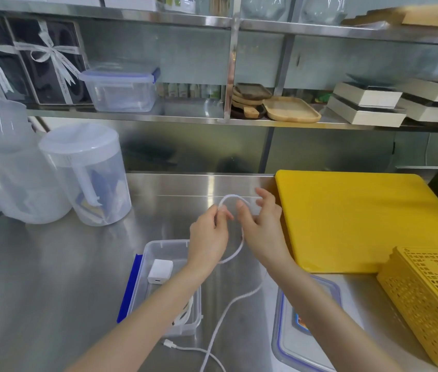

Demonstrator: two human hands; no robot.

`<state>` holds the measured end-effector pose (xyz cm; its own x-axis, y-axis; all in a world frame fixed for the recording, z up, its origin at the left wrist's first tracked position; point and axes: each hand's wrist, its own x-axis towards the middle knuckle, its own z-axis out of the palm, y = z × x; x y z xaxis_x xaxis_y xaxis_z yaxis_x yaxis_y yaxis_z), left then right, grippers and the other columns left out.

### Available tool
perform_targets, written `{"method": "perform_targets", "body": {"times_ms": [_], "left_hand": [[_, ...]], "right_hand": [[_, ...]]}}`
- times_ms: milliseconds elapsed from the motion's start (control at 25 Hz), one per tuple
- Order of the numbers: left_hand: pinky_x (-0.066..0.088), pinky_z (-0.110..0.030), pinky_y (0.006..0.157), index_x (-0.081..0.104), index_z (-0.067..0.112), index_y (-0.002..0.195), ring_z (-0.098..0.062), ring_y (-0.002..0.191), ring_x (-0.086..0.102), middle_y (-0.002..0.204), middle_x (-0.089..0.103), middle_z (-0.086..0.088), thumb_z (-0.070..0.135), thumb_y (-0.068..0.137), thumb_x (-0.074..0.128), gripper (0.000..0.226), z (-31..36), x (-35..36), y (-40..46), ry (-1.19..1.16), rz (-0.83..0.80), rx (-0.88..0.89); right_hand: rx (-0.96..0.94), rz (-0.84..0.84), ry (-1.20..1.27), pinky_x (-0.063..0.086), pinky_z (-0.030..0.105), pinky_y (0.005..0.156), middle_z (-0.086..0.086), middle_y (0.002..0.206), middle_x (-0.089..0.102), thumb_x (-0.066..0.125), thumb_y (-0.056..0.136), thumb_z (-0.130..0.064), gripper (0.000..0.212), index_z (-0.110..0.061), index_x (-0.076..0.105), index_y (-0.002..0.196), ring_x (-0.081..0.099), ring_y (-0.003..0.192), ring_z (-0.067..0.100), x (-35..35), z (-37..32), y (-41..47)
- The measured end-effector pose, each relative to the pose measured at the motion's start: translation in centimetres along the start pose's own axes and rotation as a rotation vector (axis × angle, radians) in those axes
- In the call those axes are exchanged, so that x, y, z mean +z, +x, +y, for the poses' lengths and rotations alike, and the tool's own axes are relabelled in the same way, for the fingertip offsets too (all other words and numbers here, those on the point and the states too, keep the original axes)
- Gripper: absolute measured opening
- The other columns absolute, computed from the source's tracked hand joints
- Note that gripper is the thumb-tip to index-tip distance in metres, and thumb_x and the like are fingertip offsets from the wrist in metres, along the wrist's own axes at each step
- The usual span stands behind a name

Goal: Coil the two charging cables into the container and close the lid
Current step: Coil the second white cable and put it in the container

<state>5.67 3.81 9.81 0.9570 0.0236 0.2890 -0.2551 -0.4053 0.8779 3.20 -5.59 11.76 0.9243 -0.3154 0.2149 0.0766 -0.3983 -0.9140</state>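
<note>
A white charging cable (227, 307) trails across the steel counter, its plug end lying near the front edge. My left hand (208, 234) pinches the cable and holds up a small loop of it above the counter. My right hand (260, 226) sits beside the loop with fingers spread, touching it. Under my left forearm stands a clear rectangular container (156, 260) with a blue clip; it holds a white charger block (160, 271) and another coiled cable (185, 314), partly hidden. The container's lid (290, 342), clear with a blue rim, lies to the right under my right forearm.
A yellow cutting board (360, 218) and a yellow mesh basket (432, 299) take up the right of the counter (51, 277). Two clear plastic jugs (89, 173) stand at the left. Steel shelves behind carry boxes, wooden trays and another clear container.
</note>
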Motion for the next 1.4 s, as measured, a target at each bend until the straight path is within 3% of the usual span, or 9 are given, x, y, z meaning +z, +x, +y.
{"method": "perform_targets", "body": {"times_ms": [160,280,400,600,760,920,1040,1200,1400], "left_hand": [[0.038,-0.034,0.07,0.051,0.015,0.08,-0.021,0.067,0.045,0.065,0.046,0.003,0.018,0.098,0.03,0.028,-1.1,-1.0,1.4,-0.08,0.135,-0.14],[0.042,-0.032,0.065,0.047,0.018,0.075,-0.016,0.059,0.044,0.066,0.047,0.0,0.021,0.098,0.028,0.03,-1.4,-1.6,2.6,-0.106,0.208,-0.211],[0.05,-0.038,0.07,0.047,0.015,0.082,-0.019,0.064,0.045,0.075,0.049,-0.004,0.019,0.098,0.028,0.025,-1.7,-1.8,3.4,-0.122,0.214,-0.289],[0.03,-0.014,0.033,0.048,0.008,0.096,-0.005,0.031,0.032,0.06,0.034,-0.003,0.007,0.095,0.029,0.019,-1.5,-2.4,4.0,-0.49,-0.123,-0.488],[0.051,-0.026,0.043,0.051,0.009,0.093,-0.011,0.035,0.046,0.062,0.043,-0.006,0.019,0.098,0.035,0.019,-0.8,-3.3,4.0,-0.635,-0.244,-0.572],[0.05,-0.028,0.059,0.051,0.007,0.083,-0.016,0.055,0.045,0.065,0.044,-0.007,0.012,0.096,0.038,0.019,0.1,-4.0,3.8,-0.81,-0.208,-0.57],[0.047,-0.021,0.043,0.051,0.006,0.082,-0.011,0.037,0.042,0.064,0.041,-0.008,0.017,0.097,0.035,0.024,0.8,-4.2,3.5,-0.667,-0.332,-0.586],[0.054,-0.029,0.057,0.056,0.002,0.095,-0.01,0.039,0.045,0.063,0.044,-0.006,0.033,0.1,0.022,0.047,1.8,-4.5,3.2,-0.244,-0.728,-0.508],[0.059,-0.028,0.065,0.059,0.011,0.1,-0.01,0.051,0.053,0.093,0.059,-0.003,0.031,0.099,0.029,0.035,2.2,-5.2,3.1,-0.132,-1.01,-0.406]], "right_hand": [[0.208,-0.209,0.216,0.052,0.011,0.066,-0.001,0.118,0.053,0.049,0.089,-0.043,0.059,-0.016,0.028,0.137,0.064,0.081,0.0,-0.5,0.1,-0.5],[0.31,-0.472,0.398,0.055,0.017,0.061,-0.005,0.086,0.073,0.049,0.088,-0.043,0.035,-0.015,0.057,0.108,0.07,0.076,0.008,-0.8,0.5,-0.8],[0.235,-0.615,0.421,0.051,0.014,0.063,-0.009,0.08,0.075,0.05,0.09,-0.035,0.021,-0.022,0.066,0.088,0.069,0.081,0.005,-0.9,0.6,-1.0],[0.169,-0.592,0.454,0.054,0.016,0.072,-0.008,0.063,0.067,0.04,0.096,-0.026,0.025,-0.018,0.064,0.093,0.07,0.077,0.009,-1.4,1.2,-0.4],[0.129,-0.444,0.298,0.046,0.016,0.057,-0.012,0.047,0.043,0.036,0.098,-0.022,0.023,-0.009,0.054,0.103,0.045,0.046,0.001,-2.1,1.7,0.4],[0.175,-0.318,0.232,0.041,0.023,0.062,-0.002,0.062,0.04,0.032,0.097,-0.01,0.016,-0.012,0.048,0.094,0.039,0.052,0.007,-2.4,1.6,1.2],[-0.076,-0.384,0.013,0.041,0.018,0.059,-0.004,0.062,0.045,0.038,0.096,-0.01,0.02,-0.02,0.053,0.088,0.044,0.053,0.003,-3.2,1.2,1.4],[-0.334,-0.586,-0.444,0.039,0.014,0.064,-0.007,0.077,0.054,0.048,0.093,-0.018,0.021,-0.019,0.065,0.106,0.051,0.072,0.009,-3.7,0.5,1.8],[-0.331,-0.601,-0.392,0.039,0.011,0.059,-0.012,0.076,0.055,0.058,0.087,-0.02,0.011,-0.024,0.065,0.095,0.051,0.067,0.005,-4.2,-0.3,2.1]]}}
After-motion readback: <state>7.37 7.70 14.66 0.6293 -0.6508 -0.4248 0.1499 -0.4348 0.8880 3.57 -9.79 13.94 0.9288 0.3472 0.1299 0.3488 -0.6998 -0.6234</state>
